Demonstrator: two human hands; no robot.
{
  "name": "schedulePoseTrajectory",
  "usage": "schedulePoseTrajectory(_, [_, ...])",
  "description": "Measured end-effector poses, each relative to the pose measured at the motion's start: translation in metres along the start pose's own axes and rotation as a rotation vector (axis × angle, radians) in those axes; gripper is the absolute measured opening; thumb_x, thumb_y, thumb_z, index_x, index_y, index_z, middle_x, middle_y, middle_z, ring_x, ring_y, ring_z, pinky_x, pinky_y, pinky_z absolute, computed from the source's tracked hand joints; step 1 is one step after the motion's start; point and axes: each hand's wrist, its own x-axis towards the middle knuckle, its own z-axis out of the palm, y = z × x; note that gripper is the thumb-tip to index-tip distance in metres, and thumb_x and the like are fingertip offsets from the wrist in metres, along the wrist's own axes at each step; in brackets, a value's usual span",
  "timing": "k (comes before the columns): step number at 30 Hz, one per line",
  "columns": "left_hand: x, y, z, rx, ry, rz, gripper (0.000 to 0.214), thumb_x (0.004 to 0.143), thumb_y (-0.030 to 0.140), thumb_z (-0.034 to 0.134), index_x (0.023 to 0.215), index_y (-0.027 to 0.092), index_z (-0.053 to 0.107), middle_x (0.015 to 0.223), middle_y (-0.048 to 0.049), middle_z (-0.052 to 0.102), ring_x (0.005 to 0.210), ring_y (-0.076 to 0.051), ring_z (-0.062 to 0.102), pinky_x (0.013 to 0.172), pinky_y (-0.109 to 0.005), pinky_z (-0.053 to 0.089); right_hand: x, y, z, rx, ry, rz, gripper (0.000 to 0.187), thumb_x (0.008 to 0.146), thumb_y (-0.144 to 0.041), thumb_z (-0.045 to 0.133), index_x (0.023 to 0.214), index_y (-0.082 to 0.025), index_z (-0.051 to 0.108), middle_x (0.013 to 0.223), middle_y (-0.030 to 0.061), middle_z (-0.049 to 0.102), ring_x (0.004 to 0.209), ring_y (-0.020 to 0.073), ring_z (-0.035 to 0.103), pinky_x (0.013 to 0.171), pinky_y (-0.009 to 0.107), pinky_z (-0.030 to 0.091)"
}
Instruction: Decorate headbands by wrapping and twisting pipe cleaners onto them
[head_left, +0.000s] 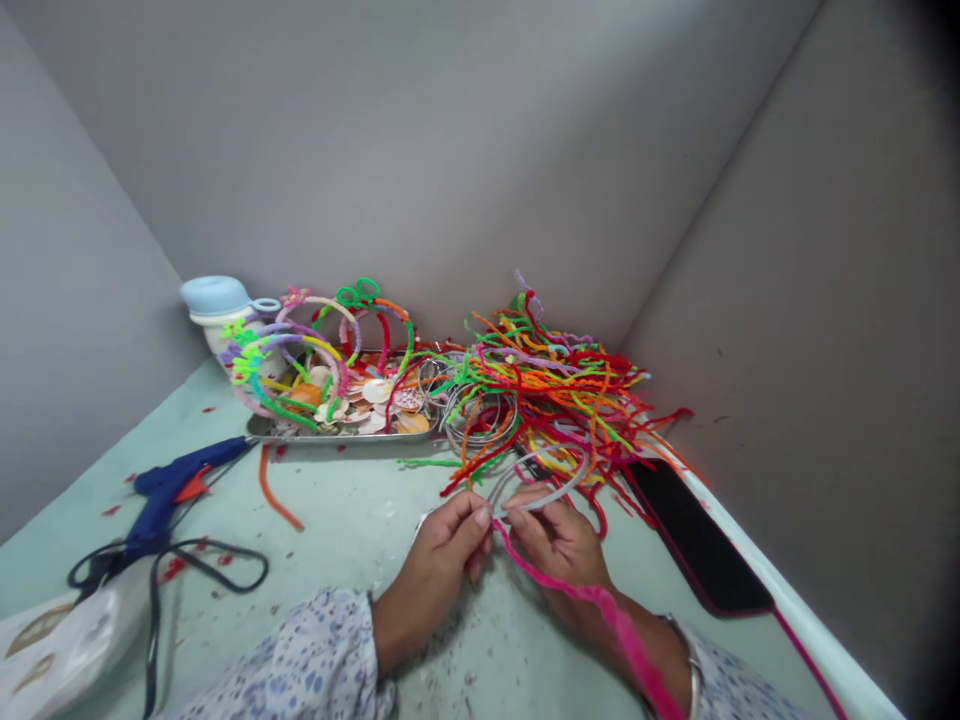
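A thin grey headband hoop (568, 485) rises in a curve from my fingers at the front middle of the table. My left hand (448, 540) is closed, thumb and forefinger pinching one end of the hoop together with the tip of a bright pink pipe cleaner (555, 583). From that pinch the pipe cleaner runs across my right hand and wrist towards the lower right edge. My right hand (555, 540) is closed too, its fingertips gripping the headband just right of the left thumb. The exact spot where pipe cleaner and headband meet is partly hidden by the fingers.
Behind my hands lies a heap of coloured pipe cleaners (555, 375), with grey hoops (480, 415) beside it. A metal tray (352, 438) holds discs and finished headbands. A blue glue gun (169, 490), a lidded bottle (217, 300) and a black phone (701, 535) stand or lie around.
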Motion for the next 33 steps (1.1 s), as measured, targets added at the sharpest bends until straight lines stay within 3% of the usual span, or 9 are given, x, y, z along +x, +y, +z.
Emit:
schedulePoseTrajectory(12, [0.0016, -0.0007, -0.0004, -0.004, -0.024, -0.004, 0.029, 0.092, 0.039, 0.045, 0.072, 0.018, 0.048, 0.056, 0.0049, 0.039, 0.051, -0.010, 0.033, 0.051, -0.023, 0.026, 0.0018, -0.0061, 0.0007, 0.068, -0.056, 0.046, 0.015, 0.092, -0.025, 0.051, 0.091, -0.020, 0.065, 0.085, 0.0045, 0.066, 0.082, 0.0176, 0.062, 0.077, 0.029, 0.050])
schedulePoseTrajectory(18, [-0.0011, 0.0012, -0.0001, 0.013, -0.031, 0.013, 0.033, 0.093, 0.040, 0.043, 0.068, 0.019, 0.045, 0.056, 0.0046, 0.038, 0.053, -0.011, 0.033, 0.054, -0.024, 0.027, 0.0009, -0.0017, 0.0027, 0.123, -0.044, -0.002, 0.015, 0.091, -0.027, 0.053, 0.092, -0.021, 0.067, 0.086, 0.0054, 0.066, 0.082, 0.0191, 0.062, 0.075, 0.030, 0.050])
schedulePoseTrajectory(27, [0.0008, -0.0013, -0.0005, -0.130, -0.055, -0.048, 0.024, 0.090, 0.032, 0.045, 0.070, 0.018, 0.045, 0.058, 0.0050, 0.038, 0.049, -0.009, 0.031, 0.048, -0.024, 0.023, 0.0007, 0.0015, 0.0036, 0.148, -0.040, -0.078, 0.015, 0.090, -0.026, 0.053, 0.091, -0.021, 0.067, 0.080, 0.0042, 0.065, 0.075, 0.0179, 0.061, 0.069, 0.030, 0.050])
schedulePoseTrajectory(33, [0.0019, -0.0023, -0.0023, -0.151, -0.070, -0.043, 0.027, 0.090, 0.034, 0.044, 0.068, 0.018, 0.044, 0.057, 0.0050, 0.039, 0.046, -0.008, 0.032, 0.047, -0.023, 0.023, 0.0011, -0.0020, 0.0033, 0.143, -0.072, -0.024, 0.014, 0.091, -0.025, 0.053, 0.091, -0.021, 0.067, 0.083, 0.0043, 0.065, 0.077, 0.0172, 0.061, 0.071, 0.029, 0.049])
